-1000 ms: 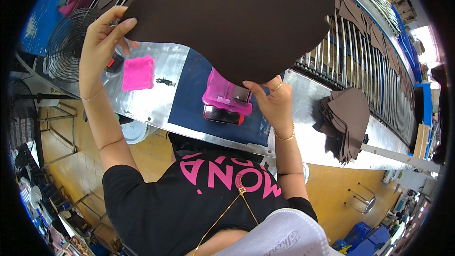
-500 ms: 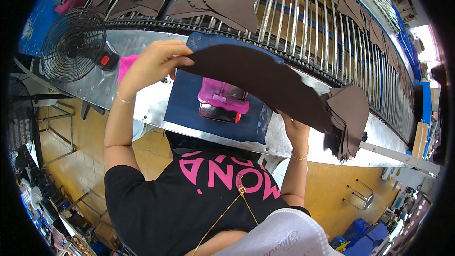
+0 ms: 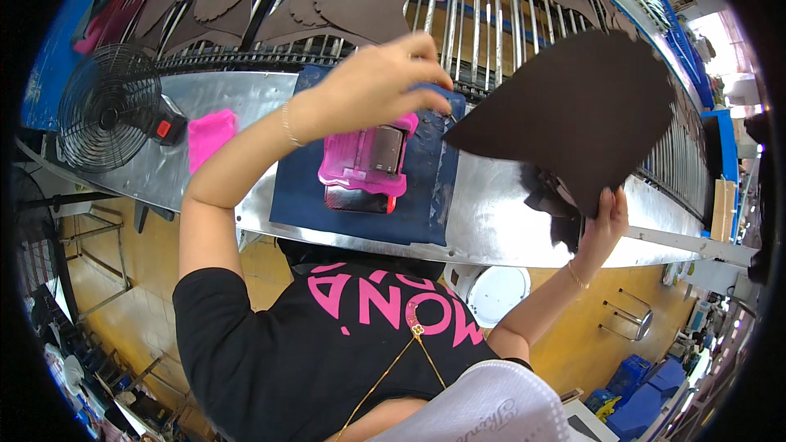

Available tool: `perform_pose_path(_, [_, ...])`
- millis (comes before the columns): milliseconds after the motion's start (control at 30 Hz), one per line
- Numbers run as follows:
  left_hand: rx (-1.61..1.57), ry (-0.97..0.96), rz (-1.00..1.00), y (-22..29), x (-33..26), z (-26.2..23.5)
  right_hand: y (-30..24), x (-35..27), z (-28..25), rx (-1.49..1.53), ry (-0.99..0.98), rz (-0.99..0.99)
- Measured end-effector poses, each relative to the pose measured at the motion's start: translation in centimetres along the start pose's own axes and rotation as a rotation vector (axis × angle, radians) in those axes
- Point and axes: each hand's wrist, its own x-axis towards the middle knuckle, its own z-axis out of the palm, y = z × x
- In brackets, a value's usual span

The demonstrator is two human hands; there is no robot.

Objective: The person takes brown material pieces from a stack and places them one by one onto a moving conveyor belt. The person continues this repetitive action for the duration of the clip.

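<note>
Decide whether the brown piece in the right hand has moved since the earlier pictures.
Yes, rightward: earlier the brown piece overlapped the blue mat in view; now it appears almost wholly to the mat's right, held by the right hand.

Your right hand (image 3: 603, 225) — right of centre — pinches the lower edge of a dark brown sheet (image 3: 577, 110); your left hand (image 3: 389, 82), upper middle, hangs loosely spread near the sheet's pointed end, beyond a pink tray (image 3: 334, 173).
</note>
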Motion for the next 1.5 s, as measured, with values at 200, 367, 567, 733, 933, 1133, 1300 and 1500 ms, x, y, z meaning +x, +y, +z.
perform_pose_path(200, [-0.004, 0.185, -0.228, -0.7, -2.6, -3.9, 5.3, 9.7, 5.6, -0.159, -0.079, 0.070])
perform_pose_path(367, [-0.126, 0.310, -0.500, -1.4, -7.1, -5.5, 14.0, 17.4, 11.5, -0.336, -0.284, 0.106])
perform_pose_path(567, [-0.027, 0.409, -0.505, -3.2, -10.5, -6.4, 18.7, 19.1, 12.1, -0.834, -0.260, 0.040])
perform_pose_path(733, [-0.067, 0.508, -0.646, -4.9, -14.7, -7.5, 10.3, 14.1, 7.0, -0.565, -0.225, 0.033])
perform_pose_path(933, [-0.210, 0.621, -0.605, -8.7, -14.3, -7.6, 10.3, 3.4, -11.9, -1.249, 0.256, 0.351])
perform_pose_path(1133, [-0.303, 0.497, -0.583, -7.2, -11.1, -5.0, 10.7, 1.2, -12.0, -1.224, 0.282, 0.396])
perform_pose_path(1300, [-0.316, 0.458, -0.578, -6.2, -10.3, -3.8, 10.8, 2.0, -14.4, -1.218, 0.269, 0.596])
perform_pose_path(1500, [-0.242, 0.475, -0.685, -6.1, -13.2, -5.2, 8.3, 3.0, -11.9, -1.379, 0.174, 0.467])
